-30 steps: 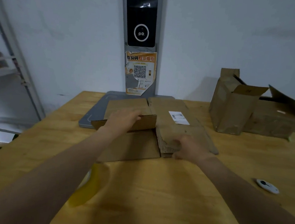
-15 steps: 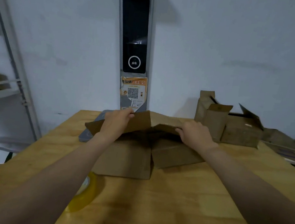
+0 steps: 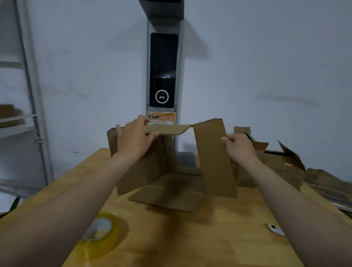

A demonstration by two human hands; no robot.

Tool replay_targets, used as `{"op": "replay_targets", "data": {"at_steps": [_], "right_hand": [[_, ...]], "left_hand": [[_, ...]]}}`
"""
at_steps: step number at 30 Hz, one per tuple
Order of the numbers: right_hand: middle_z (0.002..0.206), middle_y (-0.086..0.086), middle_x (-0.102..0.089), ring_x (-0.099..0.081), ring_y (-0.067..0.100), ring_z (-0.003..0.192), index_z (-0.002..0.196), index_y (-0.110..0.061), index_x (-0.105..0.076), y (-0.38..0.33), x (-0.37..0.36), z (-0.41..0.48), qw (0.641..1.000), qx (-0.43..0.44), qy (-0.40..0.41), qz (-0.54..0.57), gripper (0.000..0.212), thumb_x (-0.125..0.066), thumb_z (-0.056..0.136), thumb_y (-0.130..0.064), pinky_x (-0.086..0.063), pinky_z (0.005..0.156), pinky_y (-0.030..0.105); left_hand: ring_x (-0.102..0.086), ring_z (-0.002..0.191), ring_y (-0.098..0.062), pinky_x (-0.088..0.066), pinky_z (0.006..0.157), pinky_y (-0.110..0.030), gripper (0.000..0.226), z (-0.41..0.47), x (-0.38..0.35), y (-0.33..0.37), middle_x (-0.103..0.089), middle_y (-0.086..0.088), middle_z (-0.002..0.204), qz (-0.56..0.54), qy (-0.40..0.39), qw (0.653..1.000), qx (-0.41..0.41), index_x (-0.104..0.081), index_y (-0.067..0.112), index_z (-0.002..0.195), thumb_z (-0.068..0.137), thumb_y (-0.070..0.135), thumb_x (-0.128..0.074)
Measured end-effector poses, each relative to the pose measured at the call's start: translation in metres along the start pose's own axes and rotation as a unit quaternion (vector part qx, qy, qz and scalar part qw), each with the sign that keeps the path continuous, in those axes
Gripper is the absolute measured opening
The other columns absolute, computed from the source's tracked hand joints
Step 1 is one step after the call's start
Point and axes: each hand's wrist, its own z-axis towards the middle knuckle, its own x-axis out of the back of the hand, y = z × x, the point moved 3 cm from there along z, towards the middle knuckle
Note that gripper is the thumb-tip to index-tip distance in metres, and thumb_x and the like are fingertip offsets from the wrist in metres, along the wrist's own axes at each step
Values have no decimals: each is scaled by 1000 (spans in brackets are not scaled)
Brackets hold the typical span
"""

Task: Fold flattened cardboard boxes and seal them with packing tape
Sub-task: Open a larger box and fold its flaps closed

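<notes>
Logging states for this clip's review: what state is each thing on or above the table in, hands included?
cardboard box: partly opened, unsealed, held up, lower flap resting on the table.
left hand: grips the box's top left flap.
right hand: pinches the box's right panel edge.
tape roll: lying flat on the table, untouched.
back boxes: standing, top flaps open.
small white object: lying on the table, untouched.

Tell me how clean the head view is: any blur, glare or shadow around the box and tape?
Head view: dim, bluish light; the inside of the box lies in shadow; the tape looks soft near the bottom of the frame; a small glare spot sits on the dark screen behind; the wide-angle lens tilts the shelf at the left.
</notes>
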Motion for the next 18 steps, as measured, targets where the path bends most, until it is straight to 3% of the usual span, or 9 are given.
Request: {"op": "replay_targets", "data": {"at_steps": [3, 6, 8, 11, 13, 14, 16, 18], "right_hand": [[89, 8, -71, -66, 24, 89, 101, -21, -73, -5, 3, -7, 999, -10, 6, 30, 25, -50, 107, -28, -47, 83, 34], [79, 18, -66, -64, 31, 72, 109, -2, -70, 1, 6, -12, 998, -40, 9, 49, 34, -50, 106, -29, -47, 69, 34], [67, 13, -58, -56, 28, 57, 90, -3, -67, 7, 8, -18, 997, -56, 11, 46, 37, -50, 106, -31, -51, 63, 39], [62, 4, -51, -51, 24, 53, 77, -18, -56, 17, 15, -24, 993, -92, 32, 65, 33, -49, 107, -31, -45, 45, 31], [77, 3, -58, -58, 27, 67, 93, -24, -62, 21, 22, -28, 986, -128, 26, 103, 20, -50, 106, -33, -51, 45, 33], [90, 6, -63, -62, 31, 79, 107, -22, -67, 24, 25, -31, 979, -150, 22, 134, 19, -51, 106, -34, -59, 53, 40], [116, 12, -67, -65, 38, 105, 131, -19, -64, 33, 30, -35, 961, -198, 24, 190, 33, -53, 104, -34, -61, 73, 61], [126, 16, -64, -63, 41, 114, 139, -21, -59, 41, 37, -41, 949, -226, 31, 216, 38, -54, 104, -34, -56, 80, 68]], "left_hand": [[-42, 139, -30, -18, 118, -59, 64, -10, 12, -15, -53, -7, 144, 30, 14, 999, 38, -45, 21, 143, 90, 44, -73], [-17, 150, -39, -15, 117, -67, 87, -27, 12, -35, -23, -17, 162, 44, -18, 992, 116, -20, 20, 155, 89, 36, -75], [-21, 149, -41, -25, 115, -67, 97, -39, 8, -48, -21, -19, 163, 39, -48, 987, 149, -10, 20, 158, 89, 34, -76], [-51, 132, -41, -50, 100, -56, 100, -51, -2, -61, -47, -17, 150, -74, -95, 973, 198, -6, 19, 159, 90, 32, -77], [-60, 123, -40, -57, 88, -47, 96, -57, -7, -65, -55, -18, 144, -118, -117, 959, 232, -9, 16, 158, 91, 30, -76], [-60, 123, -39, -57, 88, -46, 93, -58, -9, -66, -55, -18, 143, -129, -125, 954, 240, -14, 16, 157, 91, 31, -77], [-62, 121, -36, -58, 89, -46, 82, -59, -13, -65, -59, -15, 140, -146, -140, 949, 242, -27, 15, 152, 90, 34, -77], [-63, 114, -34, -54, 79, -39, 70, -57, -13, -59, -54, -14, 140, -135, -119, 955, 235, -36, 14, 146, 92, 33, -76]]}}
